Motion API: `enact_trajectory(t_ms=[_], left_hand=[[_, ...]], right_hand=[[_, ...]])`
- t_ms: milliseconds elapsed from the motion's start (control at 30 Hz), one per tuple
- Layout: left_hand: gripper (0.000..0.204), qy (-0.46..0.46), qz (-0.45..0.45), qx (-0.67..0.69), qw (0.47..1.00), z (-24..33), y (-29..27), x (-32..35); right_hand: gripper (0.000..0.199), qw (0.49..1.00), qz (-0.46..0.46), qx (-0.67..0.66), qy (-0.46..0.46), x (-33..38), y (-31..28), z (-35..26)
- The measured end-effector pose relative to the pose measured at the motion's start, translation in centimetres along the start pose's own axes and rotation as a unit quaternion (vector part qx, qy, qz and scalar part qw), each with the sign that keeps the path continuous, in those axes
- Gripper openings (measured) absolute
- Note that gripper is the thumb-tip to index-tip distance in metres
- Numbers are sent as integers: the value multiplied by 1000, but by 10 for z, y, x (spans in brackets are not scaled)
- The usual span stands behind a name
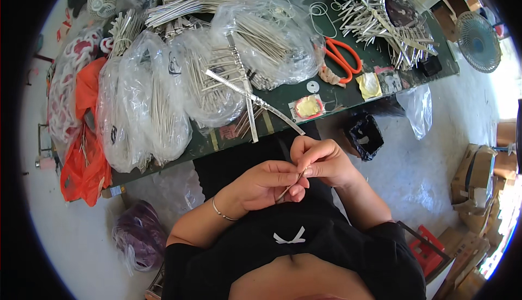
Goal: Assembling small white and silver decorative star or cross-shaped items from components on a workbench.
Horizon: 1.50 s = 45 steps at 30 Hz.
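Note:
My left hand [266, 184] and my right hand [322, 161] meet over my lap, just below the table's near edge. Together they pinch a thin metal rod [291, 184] between fingertips. A long silver strip [255, 100] runs from the table toward my right hand; whether that hand grips its end I cannot tell. A thin bracelet sits on my left wrist. I wear black clothes.
The dark green table [348, 101] holds clear plastic bags of metal rods [157, 99], loose silver strip bundles [380, 20], orange scissors [342, 55], and small yellow pads. An orange bag [81, 153] hangs at left. A fan [478, 41], cardboard boxes [476, 183], and a black bin [364, 135] stand at right.

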<state>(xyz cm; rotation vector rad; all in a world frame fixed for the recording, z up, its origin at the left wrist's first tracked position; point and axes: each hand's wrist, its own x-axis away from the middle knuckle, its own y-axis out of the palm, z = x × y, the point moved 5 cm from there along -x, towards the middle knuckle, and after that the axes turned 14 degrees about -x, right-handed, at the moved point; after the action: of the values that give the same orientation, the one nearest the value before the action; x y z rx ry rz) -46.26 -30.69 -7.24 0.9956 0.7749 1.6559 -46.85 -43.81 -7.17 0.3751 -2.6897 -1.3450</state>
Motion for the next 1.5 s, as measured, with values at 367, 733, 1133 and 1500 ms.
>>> enact_trajectory(t_ms=[367,733,1133,1500], left_hand=[[12,160,260,-403,863,28,0,11],[12,124,264,-353,889,19,-10,2],[12,145,241,93,955,2,-36,-8],[18,198,198,81,957,31,-13,-7]], right_hand=[[11,968,109,213,-73,8,9,-18],[6,972,185,130,-64,17,-6,-13],[10,776,237,520,-267,-13,6,-44],[12,771,148,566,-252,-44,15,-50]])
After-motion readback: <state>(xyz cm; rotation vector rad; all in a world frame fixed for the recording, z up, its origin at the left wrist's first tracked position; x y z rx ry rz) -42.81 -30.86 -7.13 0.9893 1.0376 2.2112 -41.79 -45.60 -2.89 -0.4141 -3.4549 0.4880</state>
